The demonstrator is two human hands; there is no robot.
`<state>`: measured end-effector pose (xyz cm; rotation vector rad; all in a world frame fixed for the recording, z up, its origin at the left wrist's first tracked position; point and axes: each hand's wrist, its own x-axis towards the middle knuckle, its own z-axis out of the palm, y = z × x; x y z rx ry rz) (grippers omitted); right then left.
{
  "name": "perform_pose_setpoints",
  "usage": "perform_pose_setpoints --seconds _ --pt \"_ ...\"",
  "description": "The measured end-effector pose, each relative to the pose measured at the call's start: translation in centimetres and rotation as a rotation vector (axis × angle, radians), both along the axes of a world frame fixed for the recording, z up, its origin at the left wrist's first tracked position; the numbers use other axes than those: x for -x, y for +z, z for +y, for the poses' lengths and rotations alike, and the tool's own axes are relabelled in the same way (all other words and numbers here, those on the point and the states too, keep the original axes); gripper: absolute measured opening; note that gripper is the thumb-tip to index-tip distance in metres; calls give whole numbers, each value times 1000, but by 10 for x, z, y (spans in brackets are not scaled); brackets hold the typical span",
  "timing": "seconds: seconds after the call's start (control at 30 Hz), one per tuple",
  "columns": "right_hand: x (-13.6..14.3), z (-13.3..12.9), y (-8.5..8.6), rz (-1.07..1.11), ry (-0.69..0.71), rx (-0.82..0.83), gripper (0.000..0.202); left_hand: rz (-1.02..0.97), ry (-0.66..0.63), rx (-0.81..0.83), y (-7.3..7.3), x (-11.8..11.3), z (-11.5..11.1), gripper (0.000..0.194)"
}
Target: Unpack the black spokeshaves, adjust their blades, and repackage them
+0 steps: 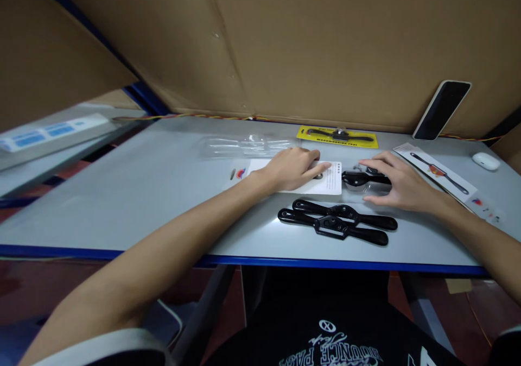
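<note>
A white card (332, 181) lies beside a black tool (355, 178).

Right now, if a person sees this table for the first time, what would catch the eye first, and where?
Probably the two black tools lying side by side near the table's front edge, dark against the pale top. Next, perhaps, the bright yellow card at the back, and the phone standing tilted at the back right. The left hand on a white card also stands out, mid-table.

Workshop-like bay, blue-edged workbench (134, 203), cardboard partition (325, 45), carded woodworking tool (341, 135)
</note>
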<state>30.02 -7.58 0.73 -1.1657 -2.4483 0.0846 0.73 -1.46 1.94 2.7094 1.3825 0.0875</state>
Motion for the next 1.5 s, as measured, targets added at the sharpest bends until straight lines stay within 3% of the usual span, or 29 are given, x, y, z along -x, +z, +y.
perform_pose_setpoints --seconds 0.23,0.5,0.77,1.27,1.5 --pt "-1 -2 7 -48 -18 66 64 -4 -69 1 2 20 20 64" --pt "-14 4 10 -74 -14 83 66 -47 -136 117 1 36 38 58" --pt "-19 7 3 -20 -23 85 66 -205 -133 152 -3 27 30 45" --pt "-5 -3 7 -3 -29 29 63 -190 -174 44 -11 20 25 48" --pt "3 -6 -1 12 -35 -26 66 -149 -153 42 -6 13 21 49"
